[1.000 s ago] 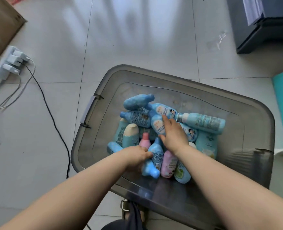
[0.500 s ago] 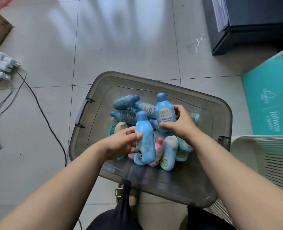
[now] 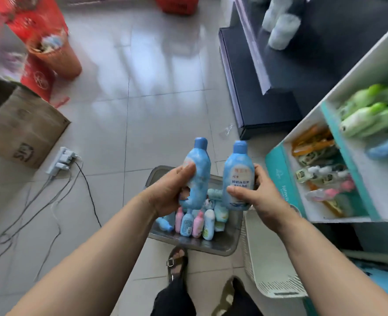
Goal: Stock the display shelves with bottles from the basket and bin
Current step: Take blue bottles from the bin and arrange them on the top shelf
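Bottles are being held over the grey bin, one in each hand, as a person is standing at its near edge and stocking a shop display. The left hand is gripping the left bottle, fingers and thumb curled round its lower body. The right hand is clamping the right bottle low down, thumb lying on the label. Both blue bottles are pointing cap-up, just beside each other and, as far as can be seen, not touching. More small bottles, pink, blue and pale, are lying piled in the bin below them. A white basket is sitting just right of the bin, its contents out of sight. The display shelves are rising further right of the bin, already carrying green, orange and pink goods. Left of the bin, a power strip and its cables are trailing across the tiled floor.

The step in hand appears to be carrying the pair to the shelves. Doing it well likely means gripping each bottle firmly round the body rather than the cap and turning right from the bin without stepping on the basket. It also means choosing a free patch of shelf and setting the bottles down upright one at a time, labels facing out. Each should be released only once it is standing steady.
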{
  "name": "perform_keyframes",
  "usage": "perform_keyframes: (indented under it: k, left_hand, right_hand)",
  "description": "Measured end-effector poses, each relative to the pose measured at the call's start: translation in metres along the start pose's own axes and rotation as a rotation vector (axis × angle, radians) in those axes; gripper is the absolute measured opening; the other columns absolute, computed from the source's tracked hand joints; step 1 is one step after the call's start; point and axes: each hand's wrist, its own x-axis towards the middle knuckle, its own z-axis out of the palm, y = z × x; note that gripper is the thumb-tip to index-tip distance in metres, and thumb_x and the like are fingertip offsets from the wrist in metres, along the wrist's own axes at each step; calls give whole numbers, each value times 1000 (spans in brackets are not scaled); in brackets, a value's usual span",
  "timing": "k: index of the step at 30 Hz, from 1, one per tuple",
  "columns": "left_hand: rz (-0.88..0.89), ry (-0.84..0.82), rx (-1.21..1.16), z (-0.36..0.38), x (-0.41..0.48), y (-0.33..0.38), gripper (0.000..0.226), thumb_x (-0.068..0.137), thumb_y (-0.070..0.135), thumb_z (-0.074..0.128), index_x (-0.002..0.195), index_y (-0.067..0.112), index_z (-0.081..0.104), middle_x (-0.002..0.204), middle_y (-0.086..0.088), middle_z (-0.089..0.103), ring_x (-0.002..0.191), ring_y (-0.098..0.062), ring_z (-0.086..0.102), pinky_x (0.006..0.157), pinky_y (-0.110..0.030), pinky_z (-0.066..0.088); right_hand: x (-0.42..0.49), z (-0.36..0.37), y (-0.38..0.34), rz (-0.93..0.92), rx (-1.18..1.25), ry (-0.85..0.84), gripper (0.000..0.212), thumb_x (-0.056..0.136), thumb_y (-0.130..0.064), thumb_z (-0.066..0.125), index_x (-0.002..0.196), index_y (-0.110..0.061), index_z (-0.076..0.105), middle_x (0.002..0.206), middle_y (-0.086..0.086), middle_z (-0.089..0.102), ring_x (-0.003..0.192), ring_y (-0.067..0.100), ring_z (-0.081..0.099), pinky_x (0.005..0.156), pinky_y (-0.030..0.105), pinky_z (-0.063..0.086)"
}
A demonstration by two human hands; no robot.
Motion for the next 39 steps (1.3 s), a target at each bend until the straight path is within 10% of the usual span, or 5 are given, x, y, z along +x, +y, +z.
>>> perform_keyframes:
  k: [7,11,17,30,39]
  left_hand:
    - [-27,-140,-49,126,-102,108,49,75,39,55,110,5,61,101,-15,63,88,-26,60,82,-36,52]
    - [11,-245,39,184,-123,147,57,66,32,70,115,5,59,107,-19,62,94,-29,60,89,-42,50]
    - [121,-417,272,262,-136,179,44,79,28,58,120,11,54,99,-12,70,85,-26,69,72,-38,57]
    - [164,-830,546,435,-156,145,90,47,47,90,123,14,53,110,-19,67,97,-34,67,75,-43,56]
    - [313,-985,668,583,-200,81,45,75,20,63,119,14,53,99,-14,72,87,-24,70,70,-31,57]
  right_hand:
    - [-127,-21,-163,-133,175,71,91,42,-45,92,120,-21,52,98,2,68,90,16,66,76,31,56]
    - [-186,-31,-212,-181,318,122,67,64,-41,79,122,-19,54,100,5,67,88,15,66,72,28,55]
    - [-255,-49,-246,-307,296,320,90,53,-49,87,128,-15,53,120,15,64,109,31,62,94,45,51]
    - [-432,-110,-256,-587,208,917,43,66,-13,80,103,-17,59,87,-3,73,84,15,67,75,32,57]
    - [-579,-191,-245,-660,74,1198,41,66,-19,73,105,-18,59,87,-2,73,83,15,69,66,24,55]
